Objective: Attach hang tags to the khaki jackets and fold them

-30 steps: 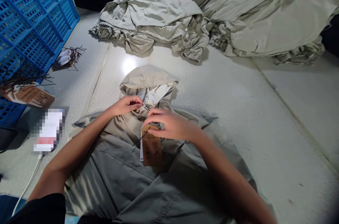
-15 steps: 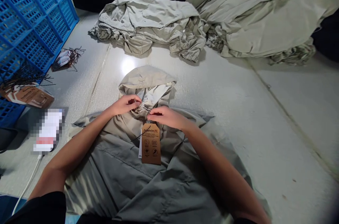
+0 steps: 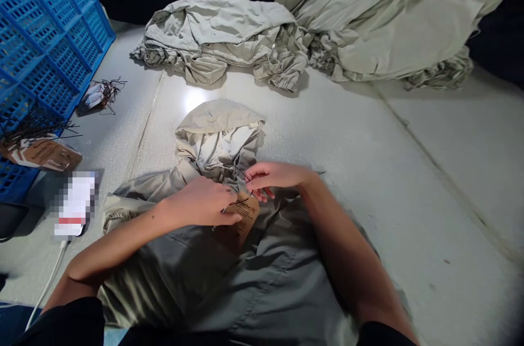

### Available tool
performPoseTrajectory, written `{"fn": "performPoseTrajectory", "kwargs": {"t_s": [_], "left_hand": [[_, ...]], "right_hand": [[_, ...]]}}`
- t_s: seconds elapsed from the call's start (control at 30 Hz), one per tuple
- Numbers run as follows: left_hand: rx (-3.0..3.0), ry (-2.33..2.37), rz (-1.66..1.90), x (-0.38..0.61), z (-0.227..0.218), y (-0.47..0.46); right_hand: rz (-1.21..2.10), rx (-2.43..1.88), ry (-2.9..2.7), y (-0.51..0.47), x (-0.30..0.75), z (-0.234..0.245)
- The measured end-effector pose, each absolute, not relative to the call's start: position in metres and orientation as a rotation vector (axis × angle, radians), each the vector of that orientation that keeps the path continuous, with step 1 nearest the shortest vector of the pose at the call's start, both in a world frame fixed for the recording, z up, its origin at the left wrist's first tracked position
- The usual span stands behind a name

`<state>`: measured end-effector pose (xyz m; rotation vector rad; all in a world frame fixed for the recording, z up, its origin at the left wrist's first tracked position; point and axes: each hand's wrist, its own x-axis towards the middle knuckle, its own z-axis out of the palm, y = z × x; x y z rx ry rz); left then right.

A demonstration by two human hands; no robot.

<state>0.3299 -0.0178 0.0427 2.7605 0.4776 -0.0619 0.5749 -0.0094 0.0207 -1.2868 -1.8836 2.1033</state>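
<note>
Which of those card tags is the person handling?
The tag lying on the grey hooded jacket, under the left hand. The other tags lie apart, beside the blue plastic crate.

Room for passage is offered to the right of the right hand (image 3: 274,178), where a broad stretch of the counter (image 3: 413,182) runs to the heaped garments (image 3: 388,24). Straight ahead, the way is blocked by the jacket hood (image 3: 216,138) and, beyond it, the folded garment pile (image 3: 216,40). Left of the left hand (image 3: 200,202), a narrower strip of counter is interrupted by a blurred white packet (image 3: 76,204) (its detail is obscured) and is closed off by the blue plastic crate (image 3: 45,46).
</note>
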Motion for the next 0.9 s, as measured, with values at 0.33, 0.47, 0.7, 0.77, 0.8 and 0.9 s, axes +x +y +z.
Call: {"fn": "performPoseTrajectory", "kwargs": {"t_s": [0.33,0.47,0.7,0.77,0.8,0.9], "left_hand": [[2.712,0.405,-0.086,0.331,0.018,0.003],[2.717,0.331,0.08,0.322,0.027,0.016],[2.797,0.501,0.362,0.312,0.017,0.044],[2.85,0.547,0.404,0.312,0.005,0.051],[2.885,0.57,0.418,0.312,0.0,0.053],[2.988,0.618,0.443,0.312,-0.013,0.058]], "right_hand": [[2.269,-0.865,-1.744,-0.011,0.573,0.007],[2.199,-0.851,-1.67,-0.016,0.564,0.013],[1.748,-0.925,-1.615,-0.016,0.538,0.003],[1.549,-1.002,-1.525,-0.014,0.529,-0.009],[1.454,-1.048,-1.461,-0.013,0.525,-0.015],[1.284,-1.197,-1.334,-0.011,0.515,-0.028]]}}
